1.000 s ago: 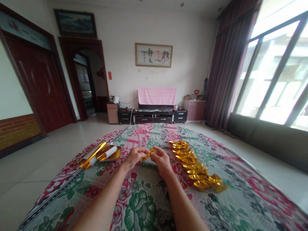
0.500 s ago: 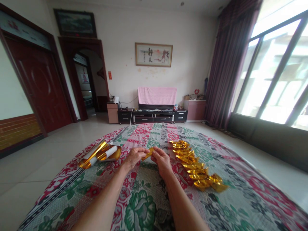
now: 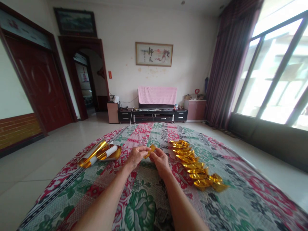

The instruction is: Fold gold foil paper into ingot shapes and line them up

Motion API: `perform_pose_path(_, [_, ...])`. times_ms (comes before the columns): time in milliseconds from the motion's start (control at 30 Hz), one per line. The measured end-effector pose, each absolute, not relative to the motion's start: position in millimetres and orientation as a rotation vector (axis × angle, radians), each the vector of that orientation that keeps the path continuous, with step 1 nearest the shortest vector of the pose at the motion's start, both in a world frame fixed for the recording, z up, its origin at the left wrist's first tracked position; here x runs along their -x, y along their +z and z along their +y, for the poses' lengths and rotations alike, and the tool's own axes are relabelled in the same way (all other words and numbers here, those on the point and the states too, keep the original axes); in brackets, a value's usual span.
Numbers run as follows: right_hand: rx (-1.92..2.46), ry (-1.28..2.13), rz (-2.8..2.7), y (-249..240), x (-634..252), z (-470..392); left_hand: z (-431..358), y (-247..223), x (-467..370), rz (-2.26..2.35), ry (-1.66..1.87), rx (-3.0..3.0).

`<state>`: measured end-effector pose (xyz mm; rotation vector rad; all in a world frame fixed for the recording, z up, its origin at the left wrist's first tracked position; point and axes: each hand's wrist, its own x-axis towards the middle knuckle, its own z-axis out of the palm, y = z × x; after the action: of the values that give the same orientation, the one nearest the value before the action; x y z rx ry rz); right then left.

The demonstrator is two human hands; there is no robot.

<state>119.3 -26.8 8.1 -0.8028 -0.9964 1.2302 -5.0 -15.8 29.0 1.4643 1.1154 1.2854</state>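
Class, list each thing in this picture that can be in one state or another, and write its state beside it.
Left hand: closed on the foil
Right hand: closed on the foil
Small gold foil piece: folded, held
Foil sheets: curled
Gold foil shapes: folded, in a row
Patterned cloth: spread out
Pink cloth: draped
Red door: shut
Curtain: gathered aside

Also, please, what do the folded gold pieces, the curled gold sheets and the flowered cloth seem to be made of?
Folded gold pieces: shiny metallic foil or foil-coated paper, by their creases and bright glints.
Curled gold sheets: similar, glossy; their plain white backs suggest paper, though plastic film is possible.
Flowered cloth: probably woven fabric, matte, with a textured-looking pattern.
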Motion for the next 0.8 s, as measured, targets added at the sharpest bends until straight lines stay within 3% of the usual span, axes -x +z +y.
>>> perform_pose_path(800, [0.895,1.034,-1.332,-3.0,-117.5,-21.0,-14.0,28.6,-1.6,1.132,1.412,-1.413])
